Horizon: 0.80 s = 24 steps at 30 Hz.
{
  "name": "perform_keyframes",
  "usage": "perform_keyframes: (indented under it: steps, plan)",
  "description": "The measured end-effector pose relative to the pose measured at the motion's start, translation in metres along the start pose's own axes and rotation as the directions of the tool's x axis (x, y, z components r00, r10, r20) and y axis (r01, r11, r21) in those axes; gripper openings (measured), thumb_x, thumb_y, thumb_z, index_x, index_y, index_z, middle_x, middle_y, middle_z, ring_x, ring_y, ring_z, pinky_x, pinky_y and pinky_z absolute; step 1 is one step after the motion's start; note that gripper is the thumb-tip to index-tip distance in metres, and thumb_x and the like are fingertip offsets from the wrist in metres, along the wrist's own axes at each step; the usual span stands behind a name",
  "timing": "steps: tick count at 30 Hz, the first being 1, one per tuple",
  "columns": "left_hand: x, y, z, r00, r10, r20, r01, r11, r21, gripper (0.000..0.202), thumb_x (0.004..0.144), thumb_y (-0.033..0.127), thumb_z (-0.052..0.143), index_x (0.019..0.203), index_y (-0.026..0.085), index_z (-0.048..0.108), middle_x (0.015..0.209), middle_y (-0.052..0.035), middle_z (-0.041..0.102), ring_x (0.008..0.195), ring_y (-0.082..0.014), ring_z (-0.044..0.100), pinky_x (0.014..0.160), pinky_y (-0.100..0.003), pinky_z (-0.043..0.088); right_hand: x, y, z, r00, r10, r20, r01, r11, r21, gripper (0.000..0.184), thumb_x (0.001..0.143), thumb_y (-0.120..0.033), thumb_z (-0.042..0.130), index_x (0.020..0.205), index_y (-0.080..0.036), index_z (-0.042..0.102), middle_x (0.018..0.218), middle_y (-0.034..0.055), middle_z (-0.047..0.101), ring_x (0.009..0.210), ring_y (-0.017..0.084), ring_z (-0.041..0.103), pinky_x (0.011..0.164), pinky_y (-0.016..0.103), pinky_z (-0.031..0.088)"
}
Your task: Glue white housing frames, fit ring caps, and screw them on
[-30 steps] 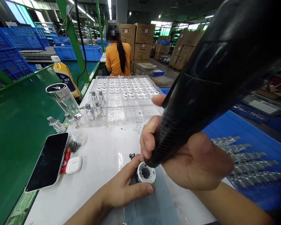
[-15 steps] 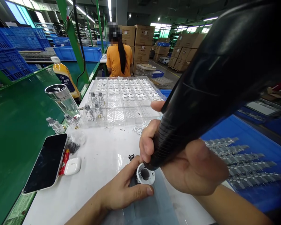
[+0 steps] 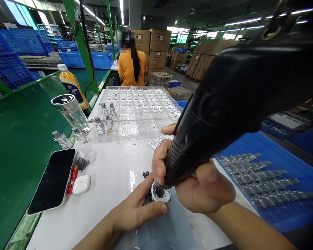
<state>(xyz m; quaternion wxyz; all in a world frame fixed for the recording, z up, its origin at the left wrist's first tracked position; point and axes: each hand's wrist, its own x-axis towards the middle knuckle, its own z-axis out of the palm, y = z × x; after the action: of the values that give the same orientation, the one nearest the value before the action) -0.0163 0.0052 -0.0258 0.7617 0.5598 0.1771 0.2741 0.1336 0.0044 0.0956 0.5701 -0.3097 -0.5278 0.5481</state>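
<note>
1. A white round housing [image 3: 161,198], lower centre of my remote view, is held open end up over a blue-grey sheet [image 3: 169,229].
2. Small black screws [image 3: 145,174] lie near it at eleven o'clock; white tabletop [image 3: 112,170] stretches to a white case [image 3: 81,184] at nine; a blue bin [image 3: 240,144] bounds the table at three.
3. I see the left hand [image 3: 138,210] curled around the housing, the right hand [image 3: 206,189] wrapped around a black power tool [image 3: 193,139], its nose at the far rim; contact I cannot tell.
</note>
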Motion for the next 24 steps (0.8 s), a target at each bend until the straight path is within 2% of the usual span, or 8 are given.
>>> perform_keyframes:
  steps: [3,7,9,11,14,16,19,24]
  plan:
    - [0.0,0.001,0.0,1.0,0.006,0.011,-0.006,1.0,-0.013,0.064,0.094,0.041,0.072,0.152,0.033,0.046,0.145,-0.0072,0.062,0.149,-0.037,0.039,0.115,-0.051,0.039,0.001,0.001,0.0,1.0,0.004,0.016,-0.006,0.995,0.098,0.058,0.077,-0.067,0.07,0.119,-0.033,0.048,0.067,-0.0012,0.058,0.05,0.018,0.049,0.047,0.034,0.043]
    - [-0.001,0.0,-0.001,1.0,0.003,0.009,-0.003,0.999,-0.032,0.065,0.094,0.039,0.072,0.153,0.034,0.045,0.147,-0.0074,0.059,0.151,-0.0362,0.036,0.116,-0.051,0.037,0.003,0.005,-0.001,1.0,-0.003,0.006,0.002,0.991,0.137,0.047,0.076,-0.064,0.071,0.098,-0.029,0.049,0.068,-0.0008,0.058,0.049,0.016,0.048,0.046,0.032,0.041]
    - [-0.001,0.001,0.0,1.0,0.016,0.004,-0.015,0.999,-0.033,0.063,0.095,0.038,0.072,0.152,0.034,0.047,0.149,-0.0066,0.057,0.149,-0.0359,0.039,0.117,-0.051,0.036,0.004,0.007,-0.001,1.0,-0.018,0.005,0.017,0.989,0.147,0.045,0.078,-0.063,0.07,0.095,-0.028,0.049,0.068,-0.0003,0.058,0.049,0.016,0.048,0.045,0.031,0.039]
    - [-0.001,0.003,0.0,1.0,0.027,0.003,-0.027,0.999,-0.029,0.06,0.095,0.037,0.072,0.151,0.035,0.049,0.151,-0.0054,0.056,0.147,-0.0354,0.041,0.117,-0.051,0.035,0.005,0.01,0.0,0.999,-0.044,0.008,0.042,0.985,0.17,0.045,0.079,-0.063,0.069,0.101,-0.028,0.05,0.067,-0.0012,0.058,0.047,0.015,0.046,0.044,0.03,0.037]
    - [-0.001,0.004,0.001,1.0,0.02,0.001,-0.02,0.999,-0.034,0.056,0.096,0.038,0.071,0.148,0.035,0.051,0.151,-0.0043,0.055,0.146,-0.0351,0.043,0.117,-0.049,0.034,0.004,0.01,0.001,0.998,-0.059,-0.003,0.058,0.98,0.188,0.057,0.079,-0.06,0.069,0.122,-0.031,0.046,0.066,-0.0029,0.057,0.045,0.015,0.044,0.043,0.029,0.034]
    - [0.0,0.003,0.0,1.0,0.014,0.004,-0.014,0.999,-0.038,0.057,0.095,0.038,0.071,0.148,0.034,0.051,0.149,-0.0044,0.057,0.145,-0.0357,0.043,0.117,-0.049,0.034,0.003,0.007,0.001,0.999,-0.05,-0.011,0.051,0.985,0.166,0.06,0.081,-0.06,0.068,0.128,-0.031,0.045,0.066,-0.0028,0.058,0.046,0.016,0.045,0.044,0.03,0.036]
    - [0.0,0.0,-0.001,1.0,0.015,0.017,-0.014,0.999,-0.032,0.061,0.095,0.038,0.072,0.151,0.035,0.047,0.148,-0.0043,0.057,0.144,-0.0358,0.044,0.116,-0.049,0.034,0.002,0.006,-0.001,0.997,-0.079,0.007,0.078,0.988,0.131,0.053,0.083,-0.062,0.065,0.121,-0.029,0.049,0.065,-0.0021,0.059,0.046,0.016,0.047,0.045,0.03,0.038]
    - [-0.001,-0.005,-0.003,0.999,0.031,0.026,-0.03,0.999,-0.035,0.055,0.095,0.037,0.072,0.146,0.035,0.051,0.144,-0.0031,0.058,0.143,-0.0345,0.042,0.114,-0.046,0.035,0.0,0.012,-0.003,0.993,-0.113,0.023,0.109,0.984,0.144,0.044,0.081,-0.065,0.066,0.095,-0.027,0.051,0.066,-0.0003,0.059,0.047,0.016,0.048,0.043,0.031,0.04]
